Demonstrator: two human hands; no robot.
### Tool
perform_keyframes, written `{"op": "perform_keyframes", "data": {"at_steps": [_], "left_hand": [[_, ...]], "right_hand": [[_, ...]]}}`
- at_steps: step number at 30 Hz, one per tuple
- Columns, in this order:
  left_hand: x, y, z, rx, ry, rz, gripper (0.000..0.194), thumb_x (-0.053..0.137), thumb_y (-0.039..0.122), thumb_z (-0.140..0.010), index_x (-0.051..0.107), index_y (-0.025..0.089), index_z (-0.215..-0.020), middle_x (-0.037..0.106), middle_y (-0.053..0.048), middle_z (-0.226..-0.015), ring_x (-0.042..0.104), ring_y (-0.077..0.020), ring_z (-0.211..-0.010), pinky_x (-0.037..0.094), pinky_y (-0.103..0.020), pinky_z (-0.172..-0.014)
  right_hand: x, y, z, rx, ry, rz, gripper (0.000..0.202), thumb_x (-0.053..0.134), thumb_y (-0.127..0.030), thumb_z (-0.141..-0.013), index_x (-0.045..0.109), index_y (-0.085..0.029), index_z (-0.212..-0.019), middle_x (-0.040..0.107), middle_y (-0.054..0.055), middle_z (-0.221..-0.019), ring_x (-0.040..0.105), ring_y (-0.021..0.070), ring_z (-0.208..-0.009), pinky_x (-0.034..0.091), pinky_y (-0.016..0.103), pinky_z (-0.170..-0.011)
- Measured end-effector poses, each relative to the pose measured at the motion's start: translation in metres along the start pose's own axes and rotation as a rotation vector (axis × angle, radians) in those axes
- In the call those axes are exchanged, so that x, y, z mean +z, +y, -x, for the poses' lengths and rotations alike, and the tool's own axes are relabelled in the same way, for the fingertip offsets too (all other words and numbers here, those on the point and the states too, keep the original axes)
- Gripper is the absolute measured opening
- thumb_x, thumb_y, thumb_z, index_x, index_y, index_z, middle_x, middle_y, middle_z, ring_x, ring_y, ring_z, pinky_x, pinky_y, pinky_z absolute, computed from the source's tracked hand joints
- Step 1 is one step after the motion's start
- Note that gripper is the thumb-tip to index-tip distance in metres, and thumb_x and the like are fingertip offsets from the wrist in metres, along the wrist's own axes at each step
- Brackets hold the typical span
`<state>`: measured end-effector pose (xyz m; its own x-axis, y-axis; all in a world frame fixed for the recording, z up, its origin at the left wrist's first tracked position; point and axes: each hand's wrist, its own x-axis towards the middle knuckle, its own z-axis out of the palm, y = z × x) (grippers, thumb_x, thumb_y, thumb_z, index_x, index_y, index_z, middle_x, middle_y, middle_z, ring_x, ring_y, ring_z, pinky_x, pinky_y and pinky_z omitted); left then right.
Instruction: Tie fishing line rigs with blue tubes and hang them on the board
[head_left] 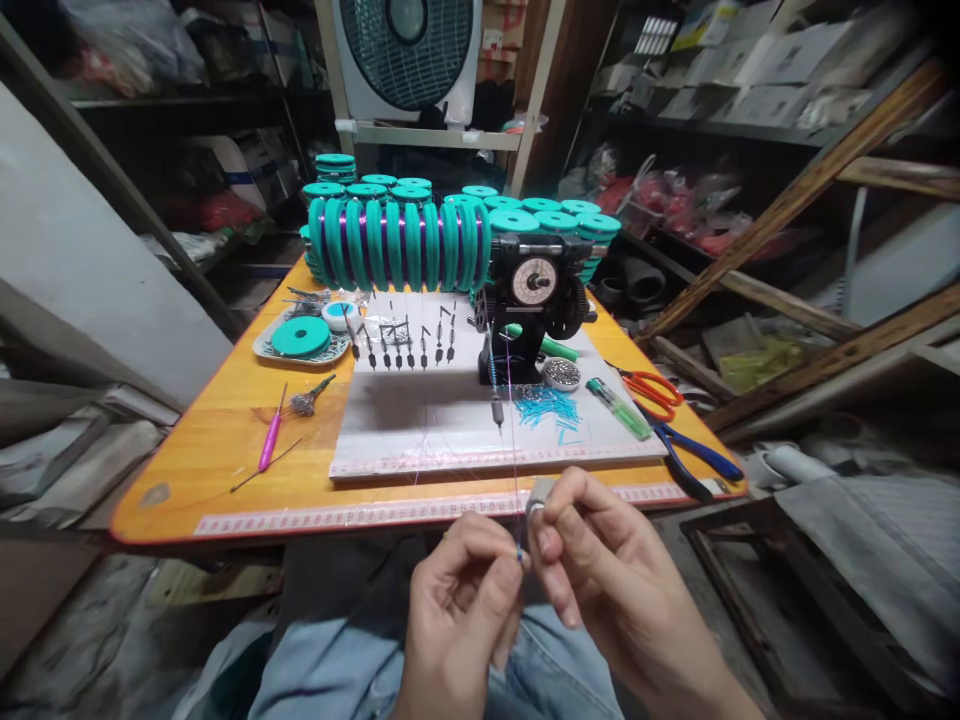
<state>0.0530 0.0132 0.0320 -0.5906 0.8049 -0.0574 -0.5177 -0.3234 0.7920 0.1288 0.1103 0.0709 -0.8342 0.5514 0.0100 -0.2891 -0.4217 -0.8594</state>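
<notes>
My left hand (pixel 469 590) is closed in a pinch above my lap, thumb against forefinger. It holds a thin purple line (pixel 514 440) that runs down from the black winding device (pixel 534 285). A tiny blue piece (pixel 520 553) shows on the line at the fingertips. Close beside it, my right hand (pixel 607 570) has thumb and forefinger pressed together. Something grey (pixel 536 495) is by its fingertips, perhaps a wrap on a finger; what the pinch holds is too small to make out. A spring-like rod with a dark weight (pixel 496 412) hangs above the board.
A row of teal spools (pixel 397 245) spans the table's back. On the white board (pixel 420 430) lie blue tube bits (pixel 551 408), a dish of metal beads (pixel 562 374) and a green-capped case (pixel 619 408). Orange scissors (pixel 652 390), blue pliers (pixel 694 455) and a pink-handled hook (pixel 270 440) flank it.
</notes>
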Motion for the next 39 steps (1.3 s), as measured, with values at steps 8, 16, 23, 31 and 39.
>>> {"op": "perform_keyframes", "data": {"at_steps": [8, 16, 23, 31, 39], "left_hand": [[0.0, 0.007, 0.002, 0.045, 0.091, -0.063, 0.025, 0.071, 0.037, -0.086, 0.068, 0.015, -0.074, 0.051, 0.001, -0.081, 0.034, 0.0059, -0.04, 0.016, -0.017, -0.041], [0.002, 0.007, -0.002, 0.117, 0.181, -0.144, 0.02, 0.08, 0.032, -0.075, 0.069, 0.016, -0.069, 0.051, -0.001, -0.074, 0.049, -0.0076, -0.062, 0.038, -0.016, -0.053], [-0.002, 0.012, 0.0, 0.008, 0.127, -0.079, 0.016, 0.075, 0.029, -0.081, 0.07, 0.017, -0.072, 0.051, 0.001, -0.081, 0.041, 0.001, -0.043, 0.025, -0.016, -0.041], [-0.001, 0.016, 0.001, -0.2, 0.177, 0.152, 0.016, 0.08, 0.028, -0.074, 0.07, 0.015, -0.073, 0.057, 0.0, -0.101, 0.049, 0.0019, -0.046, 0.041, -0.018, -0.053], [0.001, 0.02, 0.0, -0.2, 0.222, 0.105, 0.018, 0.083, 0.027, -0.068, 0.071, 0.015, -0.068, 0.056, -0.004, -0.11, 0.053, -0.0038, -0.061, 0.041, -0.014, -0.048]], "right_hand": [[-0.012, -0.011, 0.018, -0.632, 0.001, 1.302, 0.027, 0.062, -0.004, -0.085, 0.067, -0.022, -0.105, 0.063, 0.002, -0.085, 0.062, 0.0101, -0.075, 0.052, 0.017, -0.07], [-0.016, -0.008, 0.018, -0.671, -0.069, 1.381, 0.026, 0.057, -0.004, -0.087, 0.066, -0.021, -0.105, 0.063, 0.005, -0.09, 0.064, 0.0147, -0.079, 0.054, 0.022, -0.068], [-0.014, -0.004, 0.011, -0.925, 0.105, 1.444, 0.03, 0.064, -0.001, -0.079, 0.072, -0.022, -0.099, 0.067, 0.007, -0.09, 0.057, 0.0223, -0.094, 0.049, 0.036, -0.082], [-0.002, 0.023, 0.017, 0.082, 0.016, 0.273, 0.016, 0.068, -0.032, -0.09, 0.066, -0.019, -0.081, 0.069, 0.001, -0.068, 0.065, 0.0138, -0.066, 0.05, 0.026, -0.067], [-0.002, 0.025, 0.011, 0.113, 0.019, 0.267, 0.018, 0.08, -0.028, -0.079, 0.068, -0.016, -0.074, 0.068, 0.001, -0.066, 0.064, 0.0113, -0.065, 0.05, 0.022, -0.067]]}}
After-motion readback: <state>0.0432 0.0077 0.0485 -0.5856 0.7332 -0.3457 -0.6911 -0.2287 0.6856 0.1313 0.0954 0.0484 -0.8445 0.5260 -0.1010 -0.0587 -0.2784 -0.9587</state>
